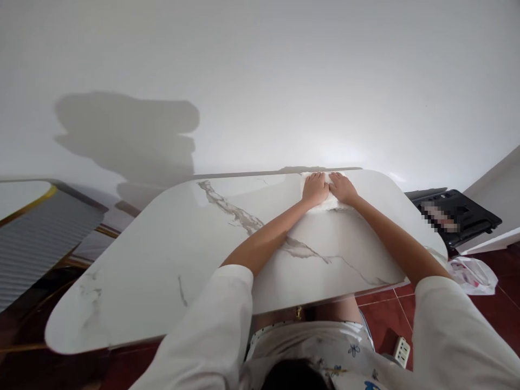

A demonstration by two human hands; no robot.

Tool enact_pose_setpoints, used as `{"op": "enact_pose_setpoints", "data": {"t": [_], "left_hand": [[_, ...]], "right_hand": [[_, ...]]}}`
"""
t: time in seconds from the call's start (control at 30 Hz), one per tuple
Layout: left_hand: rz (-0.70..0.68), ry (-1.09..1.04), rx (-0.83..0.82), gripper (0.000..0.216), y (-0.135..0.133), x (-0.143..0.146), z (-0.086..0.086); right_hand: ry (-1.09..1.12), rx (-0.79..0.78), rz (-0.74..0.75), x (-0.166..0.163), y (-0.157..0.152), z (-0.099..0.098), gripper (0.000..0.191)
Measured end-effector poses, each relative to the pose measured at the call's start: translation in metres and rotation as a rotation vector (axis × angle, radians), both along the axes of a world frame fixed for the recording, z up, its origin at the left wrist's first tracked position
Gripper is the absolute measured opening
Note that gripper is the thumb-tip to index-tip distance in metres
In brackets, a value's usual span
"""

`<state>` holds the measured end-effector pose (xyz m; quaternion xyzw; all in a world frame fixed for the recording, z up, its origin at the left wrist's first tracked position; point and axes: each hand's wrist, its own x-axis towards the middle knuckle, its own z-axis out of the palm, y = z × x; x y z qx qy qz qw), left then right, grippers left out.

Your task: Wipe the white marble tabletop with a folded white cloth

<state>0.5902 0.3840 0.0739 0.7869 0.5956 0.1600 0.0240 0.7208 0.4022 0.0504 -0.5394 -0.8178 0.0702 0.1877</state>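
Both my arms reach across a white marble-patterned table (162,260) to its far edge by the wall. My left hand (314,188) and my right hand (342,187) lie side by side, palms down, fingers stretched flat. They press on a white cloth (330,203) that shows just below and between them. The cloth lies bunched on the tabletop, mostly hidden under the hands.
A plain white wall rises right behind the table. A black case (455,214) lies on the red tile floor at right, next to a crumpled plastic bag (473,273). A white power strip (401,351) lies near my feet. A grey ribbed panel (36,238) stands at left.
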Motion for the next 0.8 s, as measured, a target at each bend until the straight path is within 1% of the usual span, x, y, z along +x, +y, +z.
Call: {"op": "enact_pose_setpoints", "data": {"t": [0.1, 0.2, 0.3, 0.37, 0.47, 0.57, 0.7, 0.8], "left_hand": [[0.046, -0.003, 0.007, 0.035, 0.034, -0.002, -0.003], [0.092, 0.04, -0.022, 0.033, 0.06, -0.004, -0.004], [0.149, 0.078, -0.073, 0.035, 0.076, -0.005, -0.004], [0.169, 0.091, -0.088, 0.037, 0.082, -0.004, -0.004], [0.176, 0.099, -0.07, 0.037, 0.082, -0.003, -0.004], [0.183, 0.091, -0.026, 0.036, 0.075, 0.0, -0.004], [0.197, 0.05, 0.004, 0.034, 0.058, 0.004, -0.004], [0.18, 0.017, 0.023, 0.036, 0.038, 0.008, -0.004]], "right_hand": [[0.023, -0.021, -0.029, -0.006, 0.035, 0.001, 0.043], [-0.014, -0.061, -0.081, -0.012, 0.06, 0.002, 0.037], [-0.08, -0.094, -0.112, -0.016, 0.076, 0.0, 0.035], [-0.095, -0.108, -0.118, -0.017, 0.082, -0.001, 0.035], [-0.114, -0.107, -0.106, -0.016, 0.084, -0.001, 0.034], [-0.141, -0.076, -0.083, -0.015, 0.081, 0.001, 0.034], [-0.135, -0.059, -0.019, -0.011, 0.07, 0.003, 0.037], [-0.1, -0.021, 0.02, -0.006, 0.055, 0.002, 0.044]]}}
